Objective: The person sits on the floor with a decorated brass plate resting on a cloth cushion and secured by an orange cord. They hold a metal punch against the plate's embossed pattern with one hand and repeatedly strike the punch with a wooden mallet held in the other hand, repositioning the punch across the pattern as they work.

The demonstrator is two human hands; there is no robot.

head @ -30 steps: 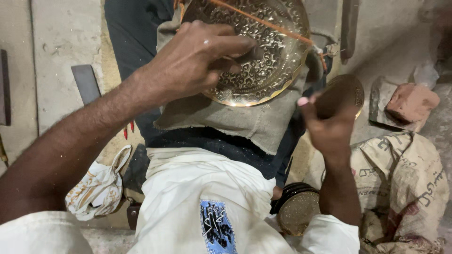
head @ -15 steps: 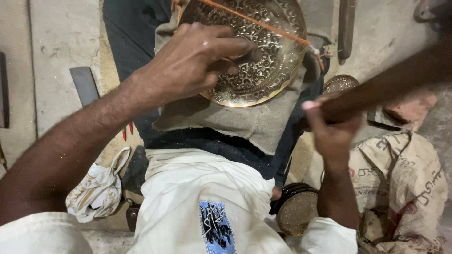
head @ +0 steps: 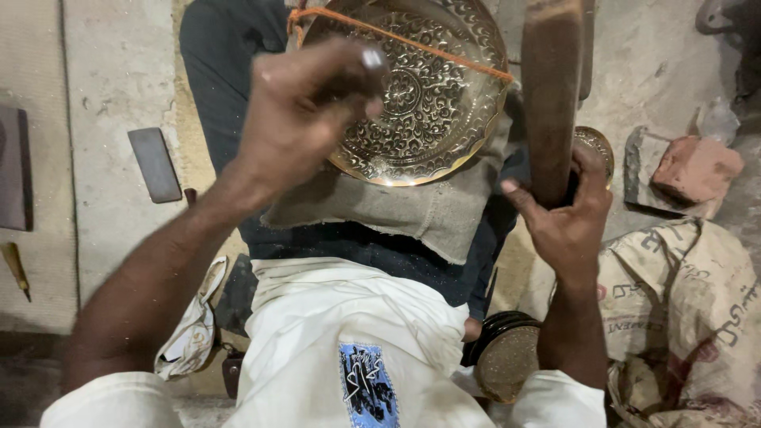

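Observation:
A round brass plate with engraved floral patterns lies on a grey cloth over my lap, with an orange cord stretched across it. My left hand grips a small metal punch held upright on the plate's left part. My right hand is closed around the handle of a wooden mallet, which points up and away beside the plate's right edge.
A dark flat stone lies on the concrete floor at left. A red brick piece and printed sacks sit at right. A small round dish rests by my right knee. A white rag lies lower left.
My right hand has swung the mallet up from pointing rightward to upright beside the plate. My left hand stays on the punch with little movement.

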